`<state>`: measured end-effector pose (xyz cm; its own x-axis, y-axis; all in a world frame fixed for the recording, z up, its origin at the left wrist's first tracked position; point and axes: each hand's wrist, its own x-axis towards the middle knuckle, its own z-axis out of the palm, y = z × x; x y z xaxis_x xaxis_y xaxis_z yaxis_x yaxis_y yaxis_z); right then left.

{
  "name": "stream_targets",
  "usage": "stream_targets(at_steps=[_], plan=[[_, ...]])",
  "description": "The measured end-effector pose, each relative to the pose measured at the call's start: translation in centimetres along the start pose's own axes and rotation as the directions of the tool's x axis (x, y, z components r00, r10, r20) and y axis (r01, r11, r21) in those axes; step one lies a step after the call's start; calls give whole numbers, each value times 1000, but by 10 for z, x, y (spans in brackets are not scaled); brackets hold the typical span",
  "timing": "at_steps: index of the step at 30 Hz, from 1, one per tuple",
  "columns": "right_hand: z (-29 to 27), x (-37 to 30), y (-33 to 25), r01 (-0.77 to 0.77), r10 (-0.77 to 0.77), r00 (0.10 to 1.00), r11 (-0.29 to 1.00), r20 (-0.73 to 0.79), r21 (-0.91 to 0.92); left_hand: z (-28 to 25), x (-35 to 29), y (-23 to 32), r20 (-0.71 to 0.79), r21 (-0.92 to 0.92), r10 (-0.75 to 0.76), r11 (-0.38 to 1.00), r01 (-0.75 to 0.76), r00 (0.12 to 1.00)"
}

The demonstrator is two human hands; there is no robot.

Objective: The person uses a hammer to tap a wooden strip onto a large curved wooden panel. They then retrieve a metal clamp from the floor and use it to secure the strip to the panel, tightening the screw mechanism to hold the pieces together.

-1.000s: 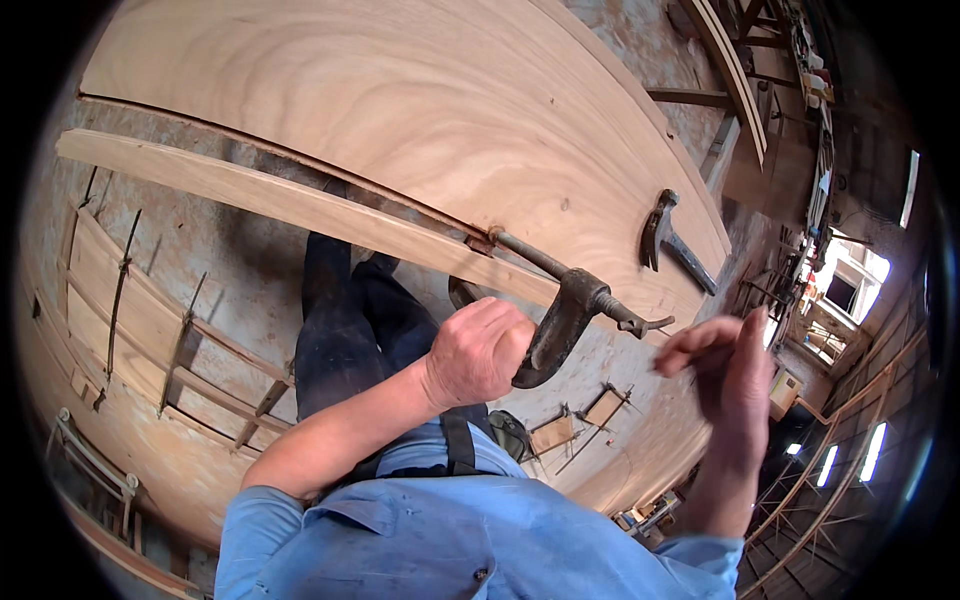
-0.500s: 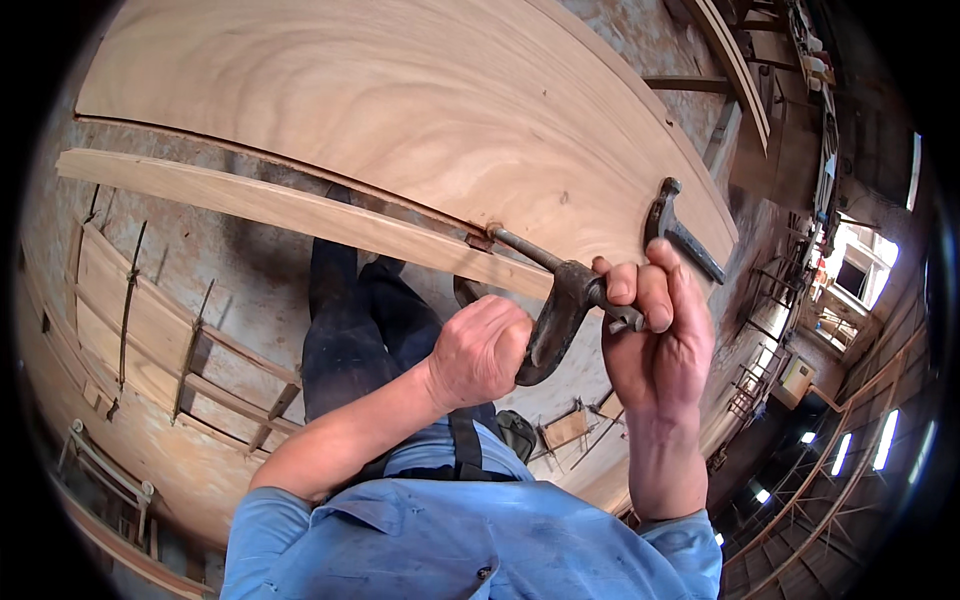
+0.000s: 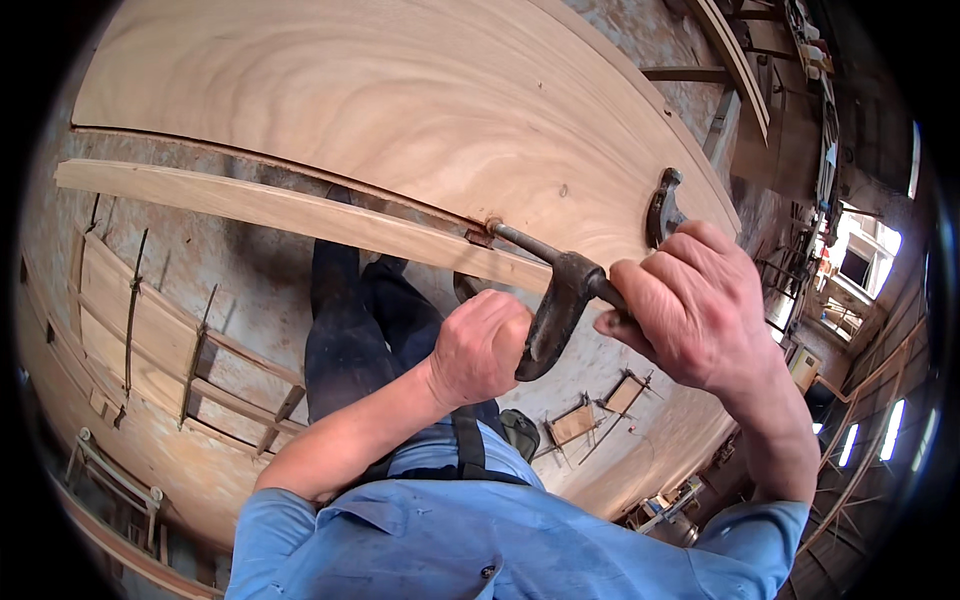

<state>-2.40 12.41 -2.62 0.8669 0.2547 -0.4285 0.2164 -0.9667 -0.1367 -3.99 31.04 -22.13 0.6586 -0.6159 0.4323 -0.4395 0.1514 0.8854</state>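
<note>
My left hand (image 3: 480, 345) is closed around the curved dark frame of a C-clamp (image 3: 560, 310). The clamp's steel screw (image 3: 528, 242) reaches to the near edge of a large wooden panel (image 3: 380, 100), by a small reddish-brown piece (image 3: 478, 238). My right hand (image 3: 690, 305) is wrapped round the screw's outer end, and its fingers cover the handle. A long wooden strip (image 3: 260, 207) runs along the panel's near edge, with a gap between them. On the panel, beyond my right hand, lies a dark metal tool (image 3: 662, 212), partly hidden by the hand; its kind is unclear.
Below on the stained floor lie a clamped wooden frame (image 3: 240, 375) at the left and small framed pieces (image 3: 572, 425) right of my legs. A metal stand (image 3: 115, 475) is at the lower left. Timber (image 3: 738, 65) and cluttered shelving line the right side.
My right hand has turned over, from palm up with curled fingers to back up, closing round the screw's end, with the forearm swung right. My left hand and the clamp stay about the same.
</note>
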Motion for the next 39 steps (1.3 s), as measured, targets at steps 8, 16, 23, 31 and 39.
stream_targets(at_steps=[8,16,23,31,39], plan=[[29,3,-50,-566,731,677,444,85,695,4,-1,-3,3,51,12,999,-12,1000],[46,13,9,84,106,975,635,-194,768,-1,2,0,39,22,12,1000,-13,999],[94,19,-60,309,799,558,53,-226,950,4,-1,-2,62,28,2,1000,-4,998],[39,-24,-17,-60,211,881,937,-423,343,1,2,-1,47,19,6,1000,-7,999],[7,-5,-20,135,-166,957,981,-236,-139,1,-4,-3,46,18,5,1000,-6,999]])
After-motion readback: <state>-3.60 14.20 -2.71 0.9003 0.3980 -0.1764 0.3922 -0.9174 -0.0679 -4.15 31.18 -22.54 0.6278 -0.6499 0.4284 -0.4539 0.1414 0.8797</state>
